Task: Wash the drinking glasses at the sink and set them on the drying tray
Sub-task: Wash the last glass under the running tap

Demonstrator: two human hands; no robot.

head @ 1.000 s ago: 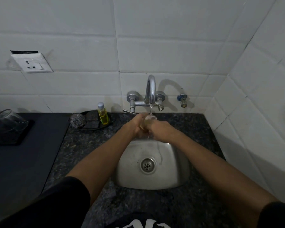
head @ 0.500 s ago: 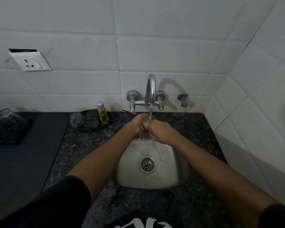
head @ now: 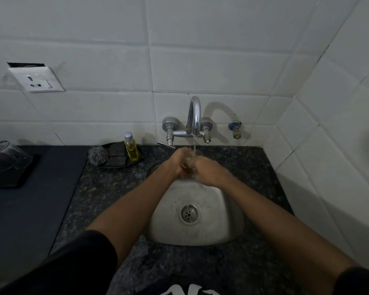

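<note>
Far to the left of the fingers, a dark drying tray (head: 19, 179) sits on the table (head: 107, 188) with clear glasses (head: 6, 154) already on it, seemingly mouth down so that they can drain. Closer, just left of the hands, a shallow dish (head: 124, 163) keeps a steel scrubber (head: 96, 156), dark sponge pads (head: 118, 155) and a small bottle of yellow soap (head: 131, 148) within easy reach of the sink (head: 192, 231).

Over the far end of the basin the left hand (head: 176, 165) wraps around a drinking glass (head: 190, 160), fingers curled on its wall. The right hand (head: 209, 170) meets it from the other side, fingers also closed against the glass, probably rubbing it while the other hand steadies. The glass sits directly under the tap (head: 194, 116), so the thin stream (head: 193, 146) falls into it and runoff drops into the basin. This looks like the rinse; the tray comes after.
</note>
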